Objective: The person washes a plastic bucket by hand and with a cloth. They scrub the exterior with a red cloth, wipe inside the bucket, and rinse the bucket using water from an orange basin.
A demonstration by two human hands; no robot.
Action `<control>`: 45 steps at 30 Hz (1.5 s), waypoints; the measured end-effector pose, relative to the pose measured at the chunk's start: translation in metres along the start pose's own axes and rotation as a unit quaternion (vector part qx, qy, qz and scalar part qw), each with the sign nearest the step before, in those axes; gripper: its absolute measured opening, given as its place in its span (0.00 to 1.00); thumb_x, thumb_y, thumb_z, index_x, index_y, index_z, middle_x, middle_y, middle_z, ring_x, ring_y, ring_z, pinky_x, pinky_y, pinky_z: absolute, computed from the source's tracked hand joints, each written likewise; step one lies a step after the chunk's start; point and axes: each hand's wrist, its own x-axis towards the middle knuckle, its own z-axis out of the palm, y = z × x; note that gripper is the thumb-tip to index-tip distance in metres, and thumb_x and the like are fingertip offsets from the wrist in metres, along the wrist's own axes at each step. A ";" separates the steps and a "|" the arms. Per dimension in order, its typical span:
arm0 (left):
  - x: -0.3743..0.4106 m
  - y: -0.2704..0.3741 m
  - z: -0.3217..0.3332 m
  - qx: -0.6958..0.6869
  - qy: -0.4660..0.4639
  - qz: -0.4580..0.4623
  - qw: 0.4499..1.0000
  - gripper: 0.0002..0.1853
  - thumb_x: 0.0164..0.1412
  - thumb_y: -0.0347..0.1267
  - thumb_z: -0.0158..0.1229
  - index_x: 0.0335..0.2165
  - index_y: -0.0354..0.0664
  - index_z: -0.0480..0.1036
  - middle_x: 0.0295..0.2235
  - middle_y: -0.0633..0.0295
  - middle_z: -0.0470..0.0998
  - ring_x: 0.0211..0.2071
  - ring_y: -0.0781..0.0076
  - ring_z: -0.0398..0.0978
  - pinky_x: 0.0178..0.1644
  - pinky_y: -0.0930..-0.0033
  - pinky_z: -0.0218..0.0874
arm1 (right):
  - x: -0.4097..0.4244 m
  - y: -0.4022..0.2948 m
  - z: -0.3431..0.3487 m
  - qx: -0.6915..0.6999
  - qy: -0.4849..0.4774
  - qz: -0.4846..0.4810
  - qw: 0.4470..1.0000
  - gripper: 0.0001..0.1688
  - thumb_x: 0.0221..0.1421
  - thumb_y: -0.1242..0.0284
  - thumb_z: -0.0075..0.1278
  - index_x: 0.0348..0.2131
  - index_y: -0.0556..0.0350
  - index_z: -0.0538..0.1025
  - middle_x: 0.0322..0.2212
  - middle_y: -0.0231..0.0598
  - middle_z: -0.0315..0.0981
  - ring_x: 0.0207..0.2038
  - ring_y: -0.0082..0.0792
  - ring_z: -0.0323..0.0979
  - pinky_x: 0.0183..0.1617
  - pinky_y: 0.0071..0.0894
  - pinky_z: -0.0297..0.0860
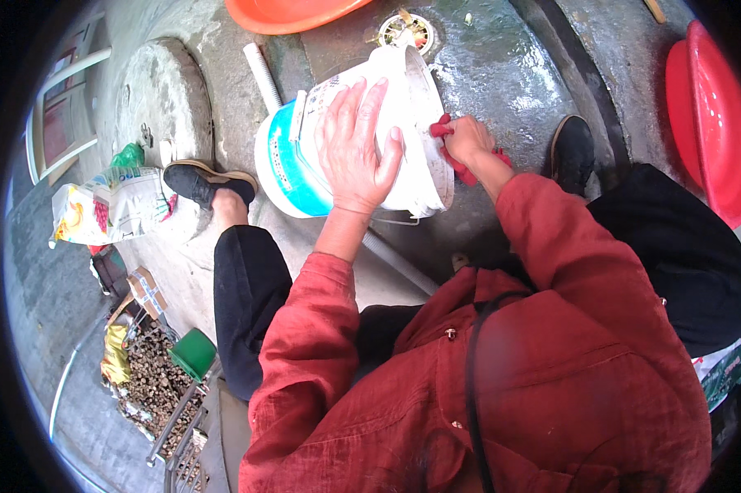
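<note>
A white plastic bucket (407,148) with a blue band and a wire handle lies on its side on the wet concrete floor, its rim towards the right. My left hand (358,145) rests flat on the bucket's side with the fingers spread. At the rim, my right hand (472,142) grips a red cloth (463,166), part of which hangs below the fingers. The inside of the bucket is mostly hidden from this angle.
An orange basin (296,18) and a round floor drain (405,34) lie beyond the bucket. Red basins (725,135) stand at the right. Corrugated pipe (262,77) runs near the bucket. A printed bag (115,206) lies beside my left shoe; lower left are a green bucket (193,353) and stacked firewood (155,363).
</note>
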 end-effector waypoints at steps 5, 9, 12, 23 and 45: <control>-0.004 0.008 -0.001 0.003 0.009 0.008 1.000 0.30 0.51 0.39 0.54 0.55 0.49 0.68 0.54 0.52 0.67 0.56 0.48 0.62 0.60 0.50 0.48 | 0.015 0.016 0.010 0.059 -0.029 0.045 0.997 0.16 0.51 0.64 0.54 0.42 0.30 0.81 0.46 0.38 0.75 0.51 0.43 0.71 0.54 0.44 0.66; -0.013 0.006 0.003 -0.007 0.016 0.011 1.000 0.31 0.51 0.40 0.54 0.55 0.49 0.68 0.55 0.52 0.67 0.56 0.48 0.62 0.60 0.51 0.48 | 0.026 -0.005 -0.002 0.122 -0.002 0.043 0.992 0.14 0.52 0.62 0.54 0.41 0.28 0.81 0.46 0.37 0.74 0.52 0.42 0.70 0.56 0.46 0.64; -0.015 0.006 0.001 -0.007 0.017 0.008 1.000 0.31 0.51 0.40 0.54 0.55 0.49 0.68 0.55 0.52 0.67 0.56 0.48 0.62 0.60 0.51 0.48 | 0.001 -0.027 -0.007 0.031 0.132 -0.005 0.991 0.13 0.54 0.64 0.52 0.40 0.29 0.81 0.46 0.36 0.71 0.53 0.41 0.66 0.58 0.52 0.59; -0.008 0.002 -0.001 0.002 0.006 0.002 1.000 0.31 0.50 0.40 0.54 0.55 0.50 0.67 0.54 0.53 0.67 0.56 0.49 0.62 0.60 0.51 0.48 | 0.004 0.001 0.005 0.037 0.001 0.005 0.999 0.13 0.52 0.63 0.54 0.39 0.26 0.81 0.47 0.37 0.73 0.53 0.44 0.67 0.55 0.52 0.61; -0.060 0.016 0.002 0.016 0.034 0.054 0.998 0.31 0.49 0.43 0.53 0.53 0.49 0.70 0.55 0.51 0.66 0.57 0.47 0.61 0.60 0.48 0.47 | -0.058 0.041 0.021 -0.090 -0.042 -0.103 0.990 0.13 0.51 0.69 0.54 0.34 0.22 0.83 0.47 0.35 0.72 0.53 0.43 0.66 0.55 0.49 0.60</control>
